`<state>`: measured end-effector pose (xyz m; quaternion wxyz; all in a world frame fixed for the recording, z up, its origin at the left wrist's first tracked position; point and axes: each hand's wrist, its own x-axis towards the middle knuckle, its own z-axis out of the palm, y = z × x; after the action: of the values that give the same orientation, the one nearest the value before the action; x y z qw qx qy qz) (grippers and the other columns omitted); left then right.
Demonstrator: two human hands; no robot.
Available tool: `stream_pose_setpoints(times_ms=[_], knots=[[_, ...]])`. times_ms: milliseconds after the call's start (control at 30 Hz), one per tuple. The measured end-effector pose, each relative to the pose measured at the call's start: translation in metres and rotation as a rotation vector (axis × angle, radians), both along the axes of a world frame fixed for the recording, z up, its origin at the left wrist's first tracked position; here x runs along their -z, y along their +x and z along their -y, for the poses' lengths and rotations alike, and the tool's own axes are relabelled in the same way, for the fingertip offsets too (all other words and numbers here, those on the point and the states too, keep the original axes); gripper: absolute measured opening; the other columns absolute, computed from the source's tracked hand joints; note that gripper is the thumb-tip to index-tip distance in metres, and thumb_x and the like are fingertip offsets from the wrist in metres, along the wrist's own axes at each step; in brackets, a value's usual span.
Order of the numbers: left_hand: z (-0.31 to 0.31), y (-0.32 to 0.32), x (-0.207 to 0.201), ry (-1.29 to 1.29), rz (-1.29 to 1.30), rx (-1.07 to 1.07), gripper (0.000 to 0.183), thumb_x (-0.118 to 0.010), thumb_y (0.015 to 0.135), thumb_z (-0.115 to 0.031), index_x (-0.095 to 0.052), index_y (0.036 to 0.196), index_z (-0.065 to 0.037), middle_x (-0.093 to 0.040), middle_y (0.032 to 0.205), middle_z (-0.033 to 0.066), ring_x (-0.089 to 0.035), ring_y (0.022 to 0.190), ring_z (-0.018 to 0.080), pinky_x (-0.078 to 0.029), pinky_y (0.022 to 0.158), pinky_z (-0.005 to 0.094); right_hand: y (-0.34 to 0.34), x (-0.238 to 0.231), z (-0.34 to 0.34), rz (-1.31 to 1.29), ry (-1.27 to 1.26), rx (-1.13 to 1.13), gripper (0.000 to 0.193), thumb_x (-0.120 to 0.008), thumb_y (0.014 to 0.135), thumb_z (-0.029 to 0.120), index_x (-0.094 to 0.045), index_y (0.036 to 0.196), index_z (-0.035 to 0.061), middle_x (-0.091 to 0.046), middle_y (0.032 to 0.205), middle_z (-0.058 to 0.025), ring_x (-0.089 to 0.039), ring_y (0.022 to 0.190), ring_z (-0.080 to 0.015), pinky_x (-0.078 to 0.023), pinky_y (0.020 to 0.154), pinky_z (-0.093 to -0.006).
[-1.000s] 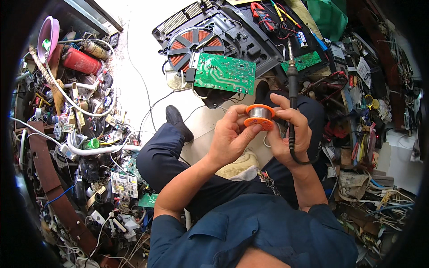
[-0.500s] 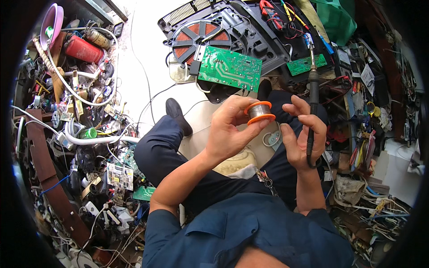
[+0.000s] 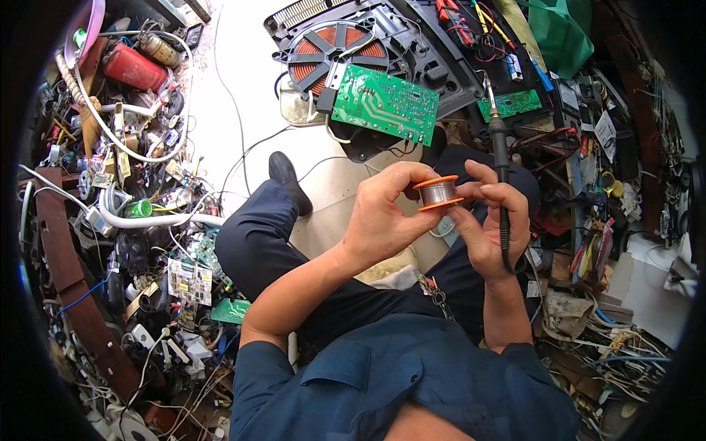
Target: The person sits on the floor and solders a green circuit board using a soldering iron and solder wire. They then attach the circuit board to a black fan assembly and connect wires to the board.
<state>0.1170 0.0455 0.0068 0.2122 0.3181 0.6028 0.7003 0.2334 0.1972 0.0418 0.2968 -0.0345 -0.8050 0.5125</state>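
Observation:
In front of my lap, my left hand (image 3: pixel 384 212) pinches a spool of solder wire (image 3: pixel 439 194) with orange rims between thumb and fingers. My right hand (image 3: pixel 498 229) keeps a soldering iron (image 3: pixel 500 151) hooked among its fingers, the black handle upright and the metal tip pointing away from me. Its thumb and fingertips are at the spool's right side; whether they grip the wire end is too small to tell. Beyond the hands, a green circuit board (image 3: pixel 386 104) rests tilted over the open black appliance housing (image 3: pixel 434 70), beside a round copper coil (image 3: pixel 307 71).
A smaller green board (image 3: pixel 515 105) lies near the iron's tip. Behind it are a red clamp meter (image 3: pixel 454 22) and test leads. Heaps of electronic scrap flank me, with a white hose (image 3: pixel 158 231) and a red cylinder (image 3: pixel 134 66) at left. A green bag (image 3: pixel 559 37) sits far right.
The spool has shifted slightly right, and my right fingers have closed in to its side. The soldering iron has moved a little left and nearer to me, still in my right hand.

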Motion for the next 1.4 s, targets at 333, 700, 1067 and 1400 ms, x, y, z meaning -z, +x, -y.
stream_pose_setpoints(times_ms=[333, 700, 1067, 1400], knots=[[0.001, 0.000, -0.007, -0.154, -0.233, -0.064, 0.032, -0.082, 0.073, -0.004, -0.069, 0.102, -0.001, -0.071, 0.103, 0.0101, -0.066, 0.088, 0.0175, -0.052, 0.076, 0.0302, 0.004, 0.009, 0.008, 0.062, -0.092, 0.096, 0.050, -0.081, 0.085, -0.001, -0.051, 0.125, 0.0032, -0.065, 0.127, -0.0264, -0.071, 0.102, -0.0215, -0.057, 0.091, -0.0335], [-0.003, 0.013, 0.004, -0.005, 0.272, 0.031, 0.038, -0.083, 0.086, -0.003, -0.066, 0.120, 0.002, -0.071, 0.115, 0.0100, -0.067, 0.104, 0.0136, -0.056, 0.093, 0.0301, 0.008, 0.023, 0.003, -0.007, -0.443, 0.029, 0.048, -0.071, 0.088, -0.013, -0.047, 0.126, 0.0055, -0.059, 0.135, -0.0266, -0.069, 0.111, -0.0229, -0.055, 0.096, -0.0363], [-0.008, 0.010, 0.003, -0.083, -0.110, -0.007, 0.035, -0.087, 0.078, -0.009, -0.072, 0.108, 0.000, -0.075, 0.094, 0.0096, -0.072, 0.083, 0.0147, -0.058, 0.078, 0.0290, -0.015, -0.016, -0.020, 0.135, -0.043, -0.045, 0.025, -0.074, 0.089, -0.004, -0.061, 0.110, -0.0009, -0.074, 0.111, -0.0199, -0.076, 0.094, -0.0217, -0.061, 0.082, -0.0312], [-0.003, 0.002, -0.014, -0.104, -0.103, 0.088, 0.030, -0.086, 0.081, -0.016, -0.071, 0.103, 0.000, -0.072, 0.087, 0.0112, -0.071, 0.077, 0.0183, -0.058, 0.072, 0.0319, -0.016, -0.023, -0.037, 0.147, 0.222, -0.161, 0.024, -0.075, 0.085, -0.005, -0.064, 0.104, 0.0040, -0.076, 0.100, -0.0200, -0.076, 0.075, -0.0268, -0.059, 0.064, -0.0329]])
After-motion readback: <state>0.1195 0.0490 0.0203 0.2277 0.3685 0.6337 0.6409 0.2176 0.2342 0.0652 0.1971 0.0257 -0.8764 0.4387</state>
